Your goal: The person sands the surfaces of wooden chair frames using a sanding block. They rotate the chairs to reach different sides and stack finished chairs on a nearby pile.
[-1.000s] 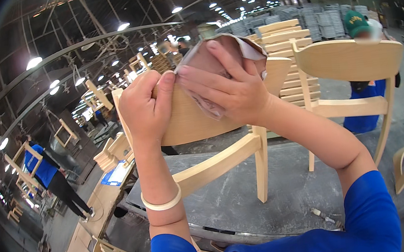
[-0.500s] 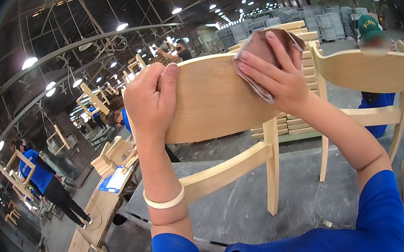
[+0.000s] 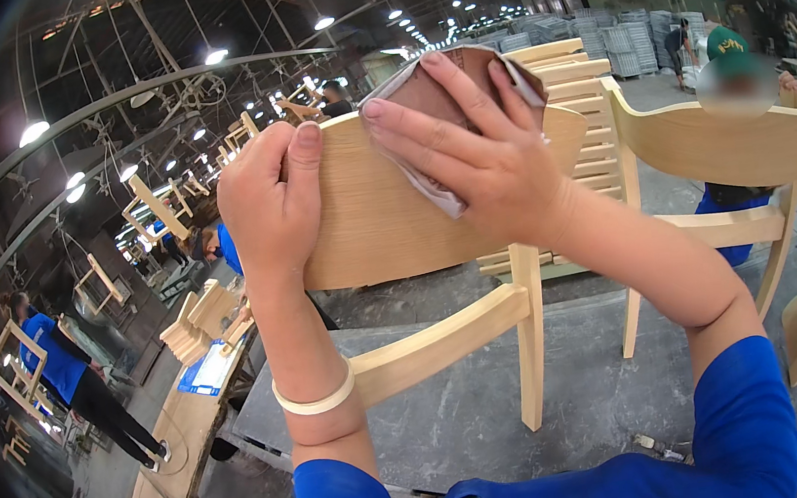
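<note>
A pale wooden chair stands on a grey bench in front of me, its curved backrest (image 3: 366, 223) at chest height. My left hand (image 3: 268, 200) grips the backrest's left end, thumb over the top edge. My right hand (image 3: 466, 146) lies flat on the backrest's upper right part and presses a brownish sheet of sandpaper (image 3: 439, 90) with a pale backing against the wood. The sheet folds over the top edge. A cream band sits on my left wrist.
A second pale chair (image 3: 725, 149) stands right of mine on the grey bench top (image 3: 478, 408), with a person in a green cap behind it. Stacked wooden frames (image 3: 592, 126) lie beyond. People in blue work at the left near chair parts and a low table (image 3: 181, 425).
My right hand with the sandpaper slid right along the backrest, then came back toward the middle. The left hand kept its grip on the left end.
</note>
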